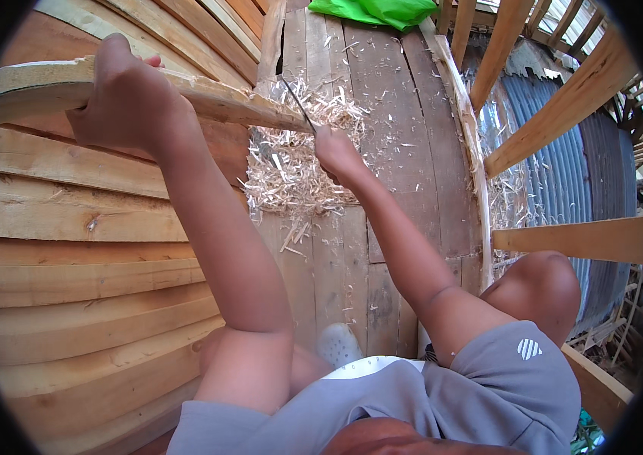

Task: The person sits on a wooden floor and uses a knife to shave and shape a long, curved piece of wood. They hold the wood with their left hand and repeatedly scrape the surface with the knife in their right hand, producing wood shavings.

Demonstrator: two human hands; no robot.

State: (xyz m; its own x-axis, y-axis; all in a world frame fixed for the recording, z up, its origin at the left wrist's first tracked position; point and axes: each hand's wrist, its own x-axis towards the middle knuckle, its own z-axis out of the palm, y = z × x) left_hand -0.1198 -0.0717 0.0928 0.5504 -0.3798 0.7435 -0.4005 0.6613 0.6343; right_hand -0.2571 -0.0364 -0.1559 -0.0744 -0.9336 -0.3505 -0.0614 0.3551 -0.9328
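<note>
A long pale wooden pole (227, 106) stretches from the left rim of the view toward the middle, bending with the lens. My left hand (128, 102) is wrapped around it from above. At the pole's far right end, my right hand (337, 155) is closed on a knife whose handle is hidden in the fist. Its thin dark blade (296, 101) slants up and left across the tip of the pole. Directly below that tip, a heap of curled wood shavings (299, 174) covers the floorboards.
Overlapping wooden boards (71, 208) wall the left side. Worn floorboards (393, 98) run ahead, with a bright green bag (374, 9) at the far end. Slanting wooden posts (564, 95) line the right, beyond them corrugated metal sheets (564, 174). A grey clog (339, 345) shows below me.
</note>
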